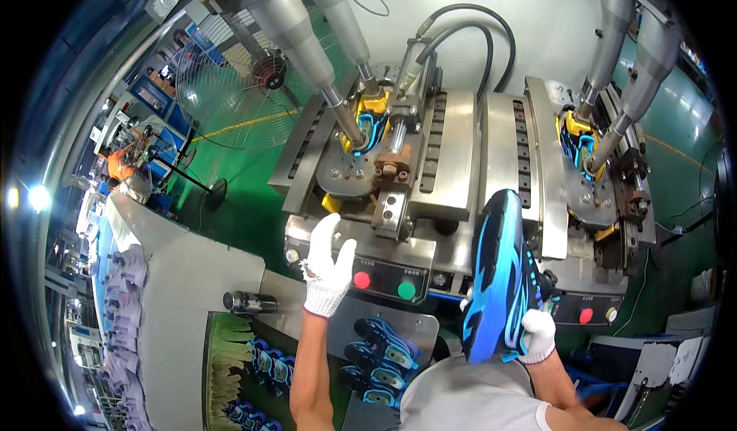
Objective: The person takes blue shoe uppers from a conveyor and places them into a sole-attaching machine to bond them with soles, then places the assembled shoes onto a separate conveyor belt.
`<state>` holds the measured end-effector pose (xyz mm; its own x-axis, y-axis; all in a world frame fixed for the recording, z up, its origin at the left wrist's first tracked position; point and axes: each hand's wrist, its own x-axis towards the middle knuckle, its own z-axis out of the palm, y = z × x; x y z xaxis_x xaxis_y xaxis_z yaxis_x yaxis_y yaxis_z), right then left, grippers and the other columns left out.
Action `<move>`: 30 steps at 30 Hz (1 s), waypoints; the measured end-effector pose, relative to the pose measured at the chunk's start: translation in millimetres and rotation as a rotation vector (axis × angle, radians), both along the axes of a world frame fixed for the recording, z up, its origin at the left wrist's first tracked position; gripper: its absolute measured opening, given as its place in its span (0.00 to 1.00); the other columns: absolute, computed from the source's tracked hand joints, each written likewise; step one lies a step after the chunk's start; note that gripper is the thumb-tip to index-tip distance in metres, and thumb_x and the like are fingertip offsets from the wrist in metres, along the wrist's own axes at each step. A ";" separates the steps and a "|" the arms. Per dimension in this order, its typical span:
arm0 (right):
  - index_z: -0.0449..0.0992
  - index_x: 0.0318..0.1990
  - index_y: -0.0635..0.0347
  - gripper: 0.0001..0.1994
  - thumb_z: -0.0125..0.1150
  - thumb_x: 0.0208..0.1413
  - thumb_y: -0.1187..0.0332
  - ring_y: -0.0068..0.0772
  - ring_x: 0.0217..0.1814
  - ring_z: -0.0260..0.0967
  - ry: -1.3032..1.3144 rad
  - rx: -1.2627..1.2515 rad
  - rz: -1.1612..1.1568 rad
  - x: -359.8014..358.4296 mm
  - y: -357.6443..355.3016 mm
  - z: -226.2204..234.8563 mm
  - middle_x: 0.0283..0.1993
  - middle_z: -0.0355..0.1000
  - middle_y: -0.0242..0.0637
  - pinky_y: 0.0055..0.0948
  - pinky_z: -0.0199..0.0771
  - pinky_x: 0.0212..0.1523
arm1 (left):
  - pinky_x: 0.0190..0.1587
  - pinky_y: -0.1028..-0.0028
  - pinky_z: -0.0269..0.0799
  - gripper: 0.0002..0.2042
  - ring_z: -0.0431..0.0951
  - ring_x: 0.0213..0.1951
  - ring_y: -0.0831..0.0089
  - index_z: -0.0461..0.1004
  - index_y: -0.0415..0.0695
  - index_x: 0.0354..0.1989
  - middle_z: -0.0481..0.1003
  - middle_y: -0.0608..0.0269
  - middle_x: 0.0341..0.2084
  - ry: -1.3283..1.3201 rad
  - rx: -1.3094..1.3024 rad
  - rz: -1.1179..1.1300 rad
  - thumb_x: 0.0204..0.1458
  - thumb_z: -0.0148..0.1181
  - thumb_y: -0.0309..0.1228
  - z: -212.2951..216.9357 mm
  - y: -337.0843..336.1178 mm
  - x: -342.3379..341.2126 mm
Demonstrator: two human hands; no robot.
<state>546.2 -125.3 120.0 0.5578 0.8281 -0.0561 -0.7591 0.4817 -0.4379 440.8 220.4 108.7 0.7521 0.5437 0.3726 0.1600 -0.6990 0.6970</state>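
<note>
My left hand, in a white knit glove, is raised in front of the machine's left control panel. Its fingers are spread and nothing is in it. Low on the right, my gloved right hand grips a blue and black sneaker near its lower end. The sneaker stands nearly upright, with its toe up and its sole turned toward the left. Ahead is a two-station metal press. One blue shoe sits under the rods of the left station, and another shoe under those of the right station.
Several blue shoes lie on a grey tray below my left hand. More shoes rest beside a green bristly strip. A dark cylinder lies on the ledge. Pale purple pieces line the left; a caged fan stands behind.
</note>
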 end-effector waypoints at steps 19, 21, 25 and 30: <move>0.63 0.69 0.73 0.34 0.64 0.53 0.79 0.57 0.60 0.77 0.102 -0.212 -0.086 -21.0 8.9 -40.4 0.61 0.74 0.59 0.56 0.78 0.63 | 0.70 0.60 0.64 0.24 0.69 0.68 0.53 0.70 0.40 0.67 0.70 0.47 0.66 0.071 0.238 -0.089 0.63 0.61 0.29 -12.9 34.6 6.2; 0.61 0.71 0.71 0.38 0.70 0.52 0.76 0.60 0.61 0.75 0.014 -0.261 -0.120 -15.7 15.5 -43.0 0.63 0.73 0.59 0.59 0.76 0.64 | 0.70 0.60 0.63 0.23 0.69 0.68 0.52 0.70 0.42 0.67 0.69 0.47 0.67 0.096 0.256 -0.108 0.64 0.59 0.30 -12.7 50.5 43.4; 0.61 0.71 0.68 0.39 0.64 0.49 0.85 0.49 0.57 0.78 0.106 -0.228 -0.131 -5.2 17.9 -39.5 0.62 0.74 0.50 0.47 0.82 0.59 | 0.71 0.55 0.61 0.25 0.65 0.68 0.44 0.65 0.46 0.71 0.64 0.43 0.69 0.132 0.270 -0.189 0.65 0.55 0.31 -52.3 103.5 119.6; 0.63 0.71 0.67 0.38 0.64 0.48 0.83 0.46 0.59 0.76 -0.011 -0.413 -0.232 -3.5 9.0 -30.7 0.61 0.74 0.47 0.46 0.79 0.62 | 0.75 0.53 0.52 0.31 0.54 0.74 0.41 0.59 0.56 0.76 0.55 0.40 0.75 0.410 0.035 -0.250 0.63 0.56 0.37 -90.1 132.9 211.0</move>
